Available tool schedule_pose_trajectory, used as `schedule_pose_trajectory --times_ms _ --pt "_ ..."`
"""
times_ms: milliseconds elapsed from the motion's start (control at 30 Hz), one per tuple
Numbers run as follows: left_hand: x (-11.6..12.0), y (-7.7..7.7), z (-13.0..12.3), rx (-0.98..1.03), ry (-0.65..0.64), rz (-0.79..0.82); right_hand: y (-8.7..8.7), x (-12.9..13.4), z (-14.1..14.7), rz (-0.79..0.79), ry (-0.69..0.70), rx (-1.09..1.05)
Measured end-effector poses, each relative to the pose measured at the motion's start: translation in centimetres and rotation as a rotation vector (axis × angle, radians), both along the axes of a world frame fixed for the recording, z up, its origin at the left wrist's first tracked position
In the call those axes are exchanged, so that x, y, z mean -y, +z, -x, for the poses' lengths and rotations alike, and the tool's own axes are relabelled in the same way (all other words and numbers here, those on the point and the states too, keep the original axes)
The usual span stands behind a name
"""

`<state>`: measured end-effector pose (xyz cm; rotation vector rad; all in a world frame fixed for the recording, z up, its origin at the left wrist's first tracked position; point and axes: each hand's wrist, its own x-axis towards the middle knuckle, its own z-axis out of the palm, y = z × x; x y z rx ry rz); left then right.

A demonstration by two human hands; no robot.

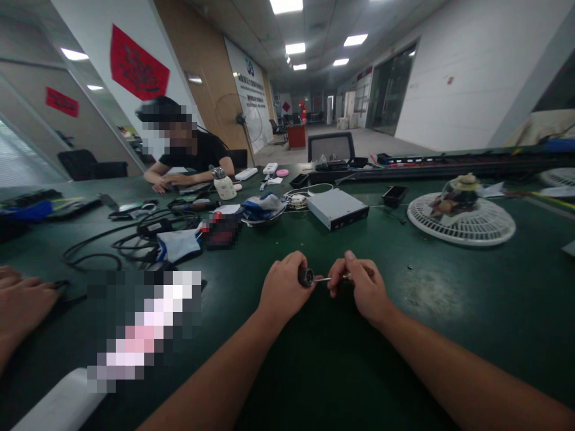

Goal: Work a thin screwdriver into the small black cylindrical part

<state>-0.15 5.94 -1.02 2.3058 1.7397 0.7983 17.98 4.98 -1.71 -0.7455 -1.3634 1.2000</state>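
Note:
My left hand [287, 282] is closed around a small black cylindrical part [306, 276], its round end turned toward my right hand. Pinched in the fingers of my right hand [363, 287] is a thin screwdriver [324, 279]. Its metal shaft points left and its tip reaches the area of the black part; whether it touches is too small to tell. Most of the screwdriver's handle is hidden by my fingers. Both hands are held just above the green table [314, 371].
A grey disc drive [338, 207] lies beyond my hands. At the right sits a white fan grille [461, 224] with a motor on it. Cables and a blue-white cloth item [179, 245] lie left. Another person's hand [24, 305] rests at the left edge; a seated person [193, 149] works across the table.

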Motion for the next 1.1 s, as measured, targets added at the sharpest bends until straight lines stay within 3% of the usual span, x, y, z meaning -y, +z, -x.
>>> schedule_pose_trajectory --times_ms 167,367,567,833,1100 --pt "0.07 0.07 -0.03 -0.004 -0.016 0.010 -0.04 0.08 0.06 0.000 -0.108 0.024" --pt "0.07 0.12 0.00 -0.017 -0.003 0.013 0.20 0.04 -0.01 -0.011 -0.004 0.008" --pt "0.09 0.13 -0.10 -0.021 -0.014 0.009 0.04 0.04 0.11 0.009 -0.148 0.039" --pt "0.13 0.23 -0.09 -0.023 -0.011 0.011 0.03 -0.02 -0.01 -0.002 -0.026 -0.001" --pt "-0.02 -0.03 0.02 0.004 0.002 0.013 0.21 0.21 -0.06 -0.029 -0.099 0.050"
